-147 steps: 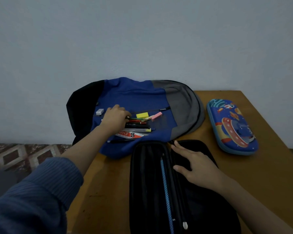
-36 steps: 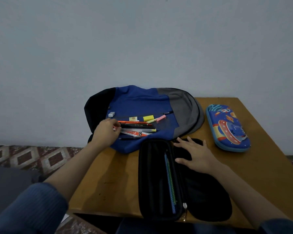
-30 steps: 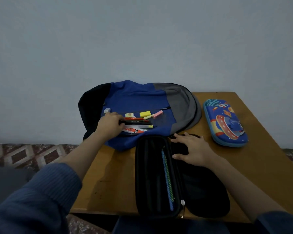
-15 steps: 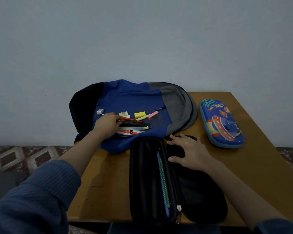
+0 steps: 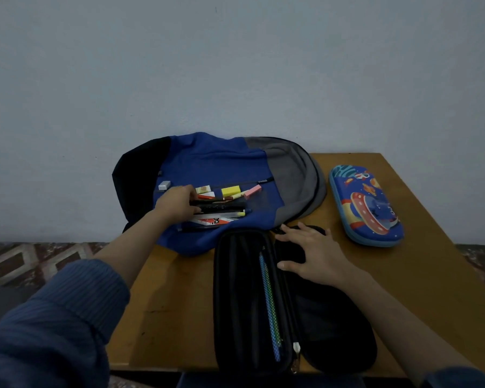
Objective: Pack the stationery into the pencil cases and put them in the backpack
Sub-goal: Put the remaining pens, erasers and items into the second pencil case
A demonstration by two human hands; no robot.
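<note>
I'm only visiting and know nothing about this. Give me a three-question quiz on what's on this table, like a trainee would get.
1. True or false: the blue case is shut.
2. Which does the right hand rest on? A. black case B. blue case
3. Fill in: the left hand grips pens lying on the ____.
Key: 1 true; 2 A; 3 backpack.
</note>
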